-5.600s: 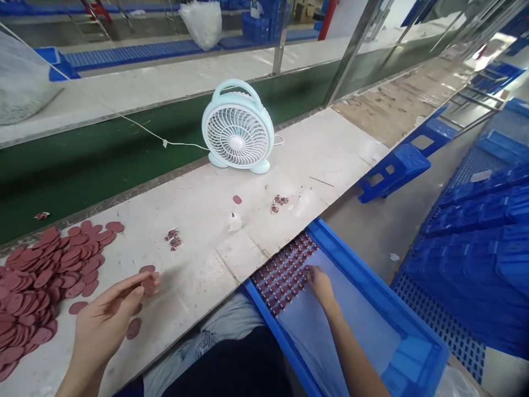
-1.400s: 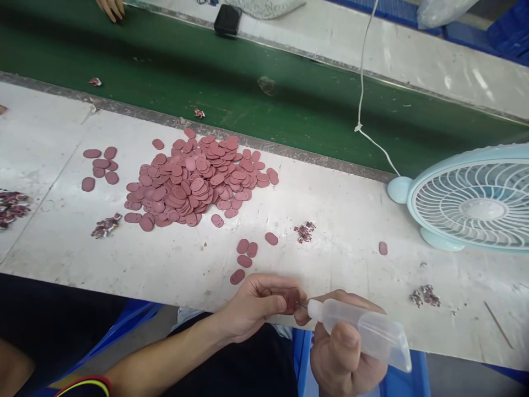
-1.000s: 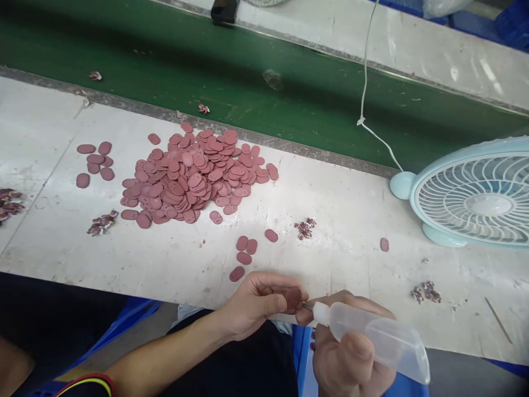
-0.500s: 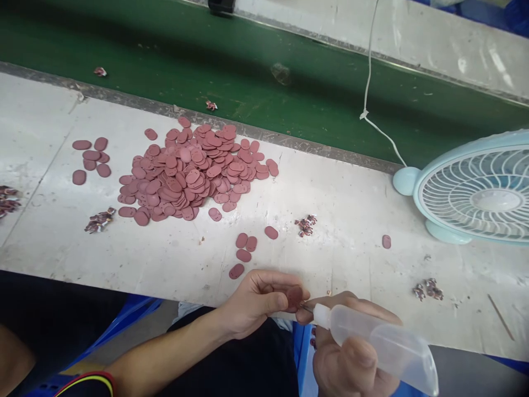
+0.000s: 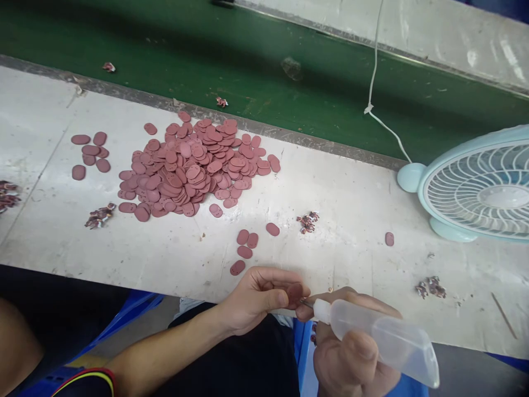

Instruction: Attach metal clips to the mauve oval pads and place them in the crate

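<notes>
My left hand [image 5: 264, 298] pinches a reddish-brown oval disc [image 5: 295, 293] at the table's front edge. Wrapped round a translucent squeeze bottle [image 5: 382, 336] is my right hand [image 5: 351, 353]; the bottle lies tilted, its white cap and thin metal tip [image 5: 306, 302] pointing left. The tip is at the disc's lower right edge; whether it touches cannot be told. Beyond my left hand several loose discs [image 5: 244, 252] lie on the table. A large heap of the same discs [image 5: 185, 171] spreads further back to the left.
Small brown-and-white figures lie in clusters at the centre [image 5: 308, 222], left [image 5: 100, 216] and right [image 5: 435, 286]. A light-blue fan [image 5: 487, 187] stands at right, its white cable [image 5: 374, 71] crossing the green belt [image 5: 256, 71]. A thin stick [image 5: 504, 315] lies front right. Someone's arm [image 5: 16, 336] shows lower left.
The camera view has shifted slightly, so the table things appear a little displaced. Both hands keep nearly the same pose, with the bottle tip still at the disc.
</notes>
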`<state>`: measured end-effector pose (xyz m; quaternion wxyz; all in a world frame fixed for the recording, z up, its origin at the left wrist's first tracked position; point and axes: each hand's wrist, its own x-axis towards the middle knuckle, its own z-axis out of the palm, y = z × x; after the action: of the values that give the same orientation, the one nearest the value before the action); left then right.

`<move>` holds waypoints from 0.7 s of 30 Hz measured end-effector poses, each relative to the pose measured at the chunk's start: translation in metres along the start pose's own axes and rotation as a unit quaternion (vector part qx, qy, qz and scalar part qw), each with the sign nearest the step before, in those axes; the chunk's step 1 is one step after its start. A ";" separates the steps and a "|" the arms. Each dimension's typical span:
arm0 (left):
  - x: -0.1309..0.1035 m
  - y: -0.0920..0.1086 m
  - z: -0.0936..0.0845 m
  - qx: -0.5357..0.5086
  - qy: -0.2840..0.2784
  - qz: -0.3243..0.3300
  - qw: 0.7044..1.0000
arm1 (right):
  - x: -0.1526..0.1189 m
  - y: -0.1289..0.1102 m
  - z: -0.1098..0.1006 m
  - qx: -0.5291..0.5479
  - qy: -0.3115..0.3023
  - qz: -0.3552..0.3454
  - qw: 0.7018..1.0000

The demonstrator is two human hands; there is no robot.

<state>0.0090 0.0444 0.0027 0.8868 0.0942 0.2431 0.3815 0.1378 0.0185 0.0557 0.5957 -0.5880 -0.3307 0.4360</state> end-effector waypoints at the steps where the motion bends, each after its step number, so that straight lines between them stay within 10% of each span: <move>1: 0.000 0.000 -0.001 0.003 0.003 -0.003 1.000 | 0.001 -0.003 0.002 0.002 0.033 -0.034 0.999; 21: 0.000 -0.003 -0.001 -0.010 0.003 -0.006 1.000 | 0.002 -0.003 0.006 -0.004 0.054 -0.106 0.993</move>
<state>0.0101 0.0425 0.0008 0.8891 0.0831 0.2427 0.3791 0.1334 0.0226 0.0594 0.6533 -0.5747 -0.3598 0.3369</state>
